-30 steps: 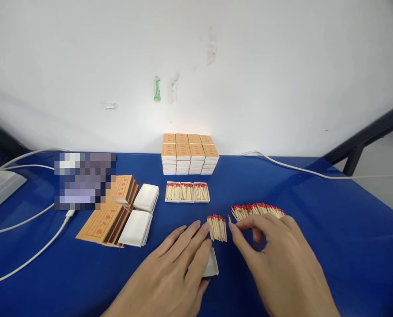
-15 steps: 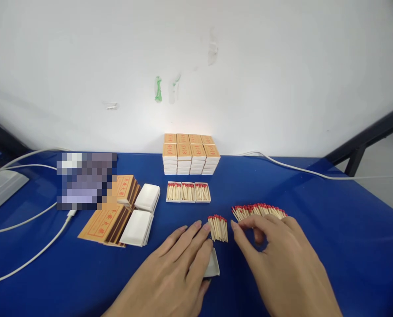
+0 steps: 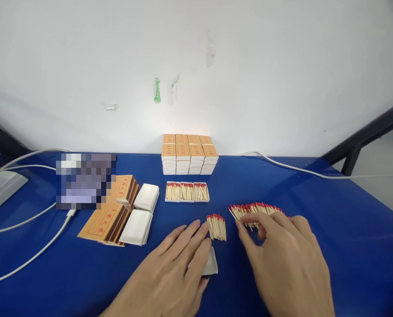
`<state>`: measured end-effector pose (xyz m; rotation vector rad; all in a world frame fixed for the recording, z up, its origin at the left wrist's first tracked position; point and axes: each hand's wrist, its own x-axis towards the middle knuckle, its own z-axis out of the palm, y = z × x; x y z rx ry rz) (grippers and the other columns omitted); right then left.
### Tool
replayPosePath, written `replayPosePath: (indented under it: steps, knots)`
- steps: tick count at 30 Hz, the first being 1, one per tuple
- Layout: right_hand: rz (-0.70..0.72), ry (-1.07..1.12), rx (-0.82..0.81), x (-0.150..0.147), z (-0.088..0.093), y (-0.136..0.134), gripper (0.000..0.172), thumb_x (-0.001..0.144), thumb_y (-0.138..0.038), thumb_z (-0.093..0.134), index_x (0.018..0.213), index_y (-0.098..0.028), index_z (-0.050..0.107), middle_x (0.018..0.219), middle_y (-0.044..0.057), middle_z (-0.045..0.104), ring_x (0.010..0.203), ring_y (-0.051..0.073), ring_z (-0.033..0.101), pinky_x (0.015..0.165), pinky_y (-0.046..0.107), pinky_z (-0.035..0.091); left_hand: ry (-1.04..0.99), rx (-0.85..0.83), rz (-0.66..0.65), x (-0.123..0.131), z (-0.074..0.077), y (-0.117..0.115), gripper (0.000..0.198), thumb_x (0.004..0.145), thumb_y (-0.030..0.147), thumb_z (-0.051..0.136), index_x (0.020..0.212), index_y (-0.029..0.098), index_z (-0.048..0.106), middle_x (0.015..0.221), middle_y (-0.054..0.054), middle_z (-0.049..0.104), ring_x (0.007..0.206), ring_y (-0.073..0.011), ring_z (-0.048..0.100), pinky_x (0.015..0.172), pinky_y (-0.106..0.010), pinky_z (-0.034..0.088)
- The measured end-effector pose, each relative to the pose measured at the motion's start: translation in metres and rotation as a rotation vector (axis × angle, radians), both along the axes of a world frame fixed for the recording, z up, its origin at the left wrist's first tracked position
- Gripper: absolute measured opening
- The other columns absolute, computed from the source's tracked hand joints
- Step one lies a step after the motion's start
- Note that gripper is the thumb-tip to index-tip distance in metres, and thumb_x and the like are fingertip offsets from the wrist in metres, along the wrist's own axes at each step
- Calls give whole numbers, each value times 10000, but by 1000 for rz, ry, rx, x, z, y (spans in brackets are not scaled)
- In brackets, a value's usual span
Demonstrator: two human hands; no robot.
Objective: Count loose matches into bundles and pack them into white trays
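Head view: the left hand [image 3: 179, 264] is laid flat and open on a white tray [image 3: 212, 264], its fingertips beside a small match bundle [image 3: 217, 226]. The match pile [image 3: 260, 208] on the blue table [image 3: 341, 237] is touched by the curled right hand [image 3: 285, 259]; whether anything is gripped cannot be told.

The right hand [image 3: 288, 259] now sits further right, well clear of the small bundle of matches [image 3: 216, 227]. 1 second ago its forefinger tip was by 1 lone match just beside that bundle. Now its fingertips [image 3: 249, 219] rest on the near edge of the loose pile of matches [image 3: 258, 209], and no match lies apart.
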<state>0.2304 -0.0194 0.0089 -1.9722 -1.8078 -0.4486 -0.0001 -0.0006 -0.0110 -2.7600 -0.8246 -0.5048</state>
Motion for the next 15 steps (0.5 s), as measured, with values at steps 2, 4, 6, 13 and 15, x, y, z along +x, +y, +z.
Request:
replayPosePath:
  steps: [2, 4, 6, 13, 15]
  knots:
    - [14, -10, -2, 0, 0, 1, 435, 1104, -437, 451, 927, -225, 787, 881, 130, 732, 866, 328, 536, 798, 467, 449, -3, -3, 1, 0, 0, 0, 474, 1187, 310, 373, 1561, 93, 567, 1649, -114, 594, 1502, -263, 608, 1173, -405, 537]
    - [24, -16, -12, 0, 0, 1, 429, 1100, -426, 453, 919, -223, 785, 859, 127, 724, 869, 331, 543, 796, 469, 452, -8, -4, 7, 0, 0, 0, 471, 1186, 300, 365, 1555, 95, 571, 1642, -111, 602, 1496, -259, 615, 1166, -404, 542]
    - [21, -14, -19, -1, 0, 1, 437, 1101, -431, 443, 908, -227, 778, 842, 125, 712, 875, 334, 552, 784, 466, 446, -9, -1, 12, 0, 0, -1, 468, 1183, 291, 363, 1553, 93, 572, 1639, -110, 604, 1492, -259, 619, 1163, -405, 546]
    - [21, 7, -57, 0, 3, -5, 430, 1094, -451, 435, 850, -257, 732, 800, 102, 711, 879, 340, 594, 749, 454, 412, -10, 9, 10, 1, 2, -1, 474, 1184, 280, 341, 1551, 89, 572, 1634, -113, 607, 1480, -257, 630, 1150, -399, 552]
    - [28, -7, -62, 0, 4, -6, 426, 1094, -441, 426, 857, -255, 728, 820, 104, 730, 885, 342, 602, 759, 462, 412, -10, 10, 12, 1, 2, -1, 470, 1180, 271, 345, 1548, 89, 574, 1635, -111, 606, 1480, -259, 630, 1147, -400, 555]
